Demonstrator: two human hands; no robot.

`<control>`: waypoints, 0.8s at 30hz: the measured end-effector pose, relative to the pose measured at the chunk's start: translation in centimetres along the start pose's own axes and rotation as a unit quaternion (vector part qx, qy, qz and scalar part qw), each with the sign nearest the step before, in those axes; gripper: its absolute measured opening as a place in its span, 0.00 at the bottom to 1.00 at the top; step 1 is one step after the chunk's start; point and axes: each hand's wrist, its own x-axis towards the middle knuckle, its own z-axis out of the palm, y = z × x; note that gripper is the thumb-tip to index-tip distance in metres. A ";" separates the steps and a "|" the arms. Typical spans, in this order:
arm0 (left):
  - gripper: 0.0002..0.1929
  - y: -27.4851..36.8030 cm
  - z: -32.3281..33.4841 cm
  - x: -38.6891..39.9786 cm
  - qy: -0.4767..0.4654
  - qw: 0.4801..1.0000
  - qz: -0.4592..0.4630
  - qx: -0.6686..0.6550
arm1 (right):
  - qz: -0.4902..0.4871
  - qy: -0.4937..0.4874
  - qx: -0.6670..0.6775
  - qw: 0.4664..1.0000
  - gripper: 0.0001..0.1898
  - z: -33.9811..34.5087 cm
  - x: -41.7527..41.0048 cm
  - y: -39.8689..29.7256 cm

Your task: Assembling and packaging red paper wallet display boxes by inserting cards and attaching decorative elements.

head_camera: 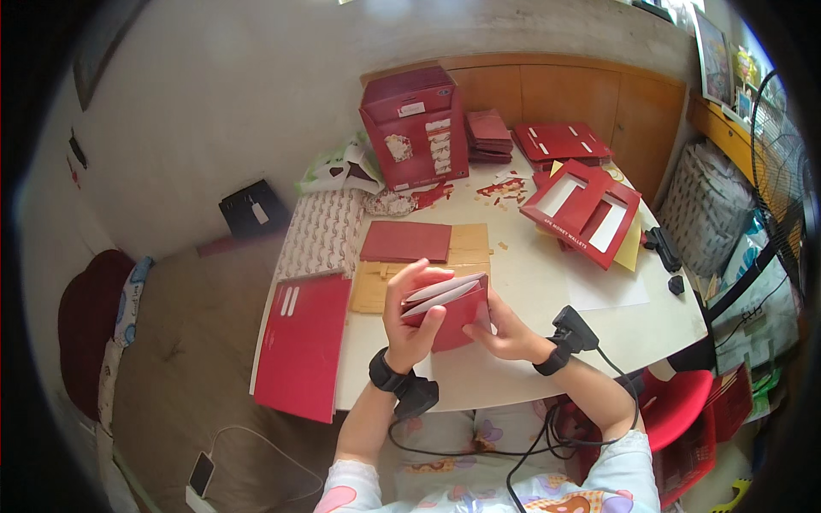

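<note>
Between my two hands is a small bundle of red card wallets [458,320], tilted up over the near part of the table, with white inner edges bowed apart at the top. My left hand [410,327] grips the left side, thumb on the near face and fingers behind. On the right side, my right hand [513,330] holds the lower corner. Just beyond them lies a flattened tan cardboard piece [471,240], partly hidden by the bundle and my left hand. A red card stack [405,242] rests on this cardboard.
A tall red display box [417,134] stands at the back beside stacked red wallets [489,131]. Red cut-out sleeves [580,211] lie at the right, large red sheets [304,346] and patterned sheets [321,224] at the left. Paper scraps [503,187] are scattered. A cable [449,453] hangs from wrist devices.
</note>
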 end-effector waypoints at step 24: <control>0.15 0.9 1.0 0.1 0.024 0.993 -0.114 -0.035 | -0.005 0.102 0.080 0.992 0.17 1.2 -0.4 0.9</control>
